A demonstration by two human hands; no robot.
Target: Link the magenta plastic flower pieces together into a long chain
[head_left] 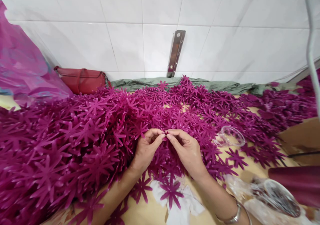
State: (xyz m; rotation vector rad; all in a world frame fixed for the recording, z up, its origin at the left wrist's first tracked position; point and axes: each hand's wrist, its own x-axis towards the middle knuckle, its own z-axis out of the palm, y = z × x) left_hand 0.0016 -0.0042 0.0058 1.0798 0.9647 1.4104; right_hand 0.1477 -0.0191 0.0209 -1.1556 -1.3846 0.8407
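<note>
A big heap of magenta star-shaped fabric flowers point(75, 131) covers the table from left to right. My left hand point(147, 148) and my right hand point(186, 150) meet at the middle of the heap, fingertips pinched together and touching. Both pinch at a magenta flower piece point(165, 134) between the fingertips; what exactly sits in the pinch is too small to make out. A single flower point(171, 191) lies on white cloth point(182, 205) just below my wrists. A metal bracelet point(235, 215) shows on my right wrist.
A red handbag point(82, 79) lies against the white tiled wall, a pink plastic bag point(22, 68) at far left. A clear plastic cup point(228, 136) lies on its side right of my hands. Another clear container point(277, 193), a dark red roll point(295, 183) and cardboard point(302, 135) sit at right.
</note>
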